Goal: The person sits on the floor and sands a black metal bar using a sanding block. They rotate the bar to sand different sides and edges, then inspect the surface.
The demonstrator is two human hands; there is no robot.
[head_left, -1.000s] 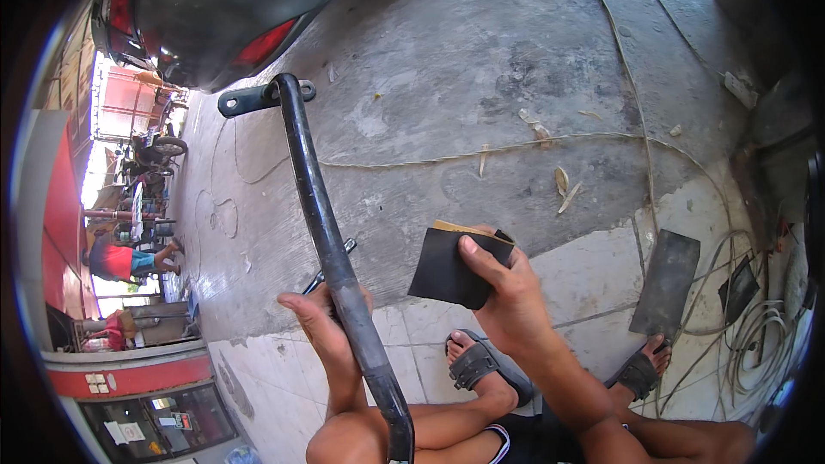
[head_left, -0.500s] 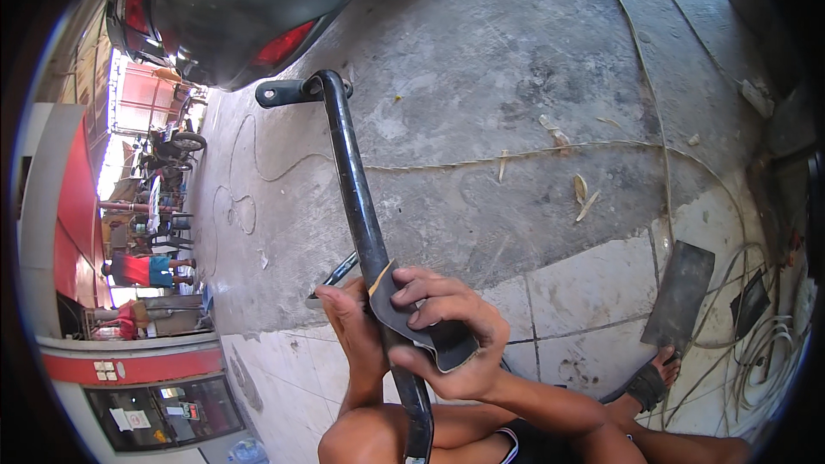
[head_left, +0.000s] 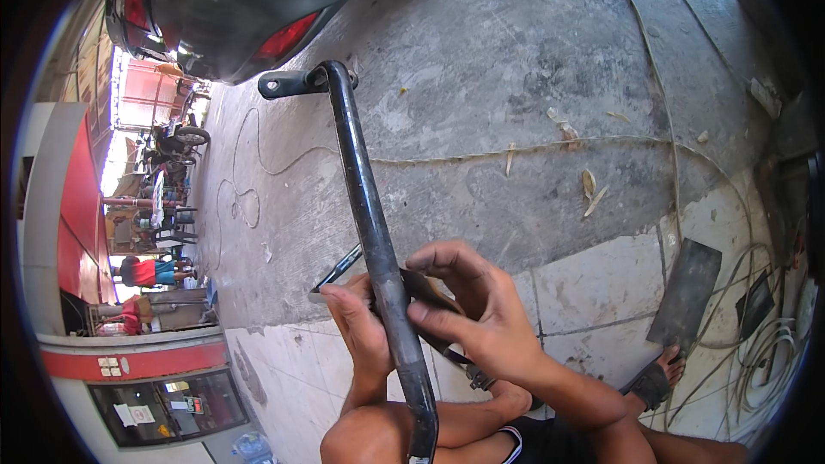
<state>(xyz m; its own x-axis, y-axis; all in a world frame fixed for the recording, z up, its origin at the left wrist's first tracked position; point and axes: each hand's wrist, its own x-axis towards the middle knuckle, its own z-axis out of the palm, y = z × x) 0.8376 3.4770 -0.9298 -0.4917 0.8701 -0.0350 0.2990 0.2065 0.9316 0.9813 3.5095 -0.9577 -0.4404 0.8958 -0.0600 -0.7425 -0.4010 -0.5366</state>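
A long black metal bar (head_left: 365, 198) slants up from my lap, bent at its lower end, with a flat holed bracket at the far end. My left hand (head_left: 361, 326) supports it from the left near the knees, thumb up and fingers mostly hidden behind the bar. A dark piece of sandpaper (head_left: 430, 290) with a tan side is pinched between the thumb and fingers of my right hand (head_left: 481, 301), against the bar's right side. Around there the bar looks duller and greyer. Behind the left hand sticks out a shiny black rod (head_left: 341, 266).
At the upper left stands a dark vehicle (head_left: 249, 0) with red lights. A thin cable (head_left: 516, 152) crosses the concrete floor. By my foot lie a dark rectangular sheet (head_left: 685, 292), a smaller dark piece (head_left: 756, 305) and coiled hose (head_left: 765, 369). Another person (head_left: 150, 271) is far left.
My right hand has shifted from over the bar to its right side, drawing the sandpaper off the top. The dull stretch of bar now shows. My left hand has hardly moved.
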